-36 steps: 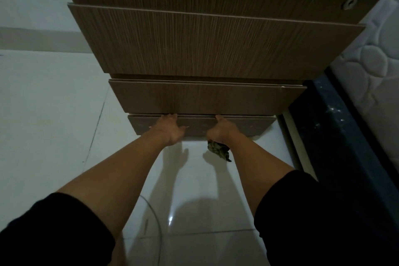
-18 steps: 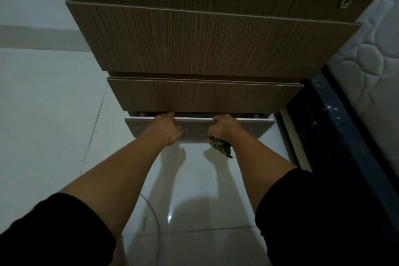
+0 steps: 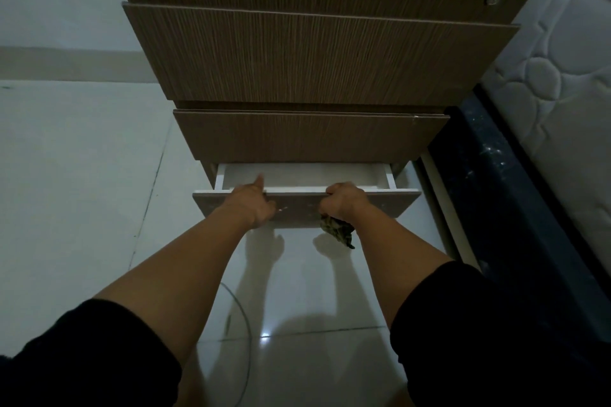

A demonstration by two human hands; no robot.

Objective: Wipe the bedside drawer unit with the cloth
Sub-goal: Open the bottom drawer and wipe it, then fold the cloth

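Observation:
The brown wood-grain bedside drawer unit fills the upper middle of the view, seen from above. Its bottom drawer is pulled partly out, and its white inside shows. My left hand grips the top edge of that drawer's front, left of centre. My right hand grips the same edge to the right, fingers curled over it. A dark patterned cloth is bunched in my right hand and hangs below it.
A quilted white mattress on a dark bed base stands close on the right of the unit. Pale glossy floor tiles spread to the left and in front. A thin cable curves over the floor between my arms.
The bottom drawer went from closed to pulled out toward me, so its white interior now shows. Both hands came back with its front edge.

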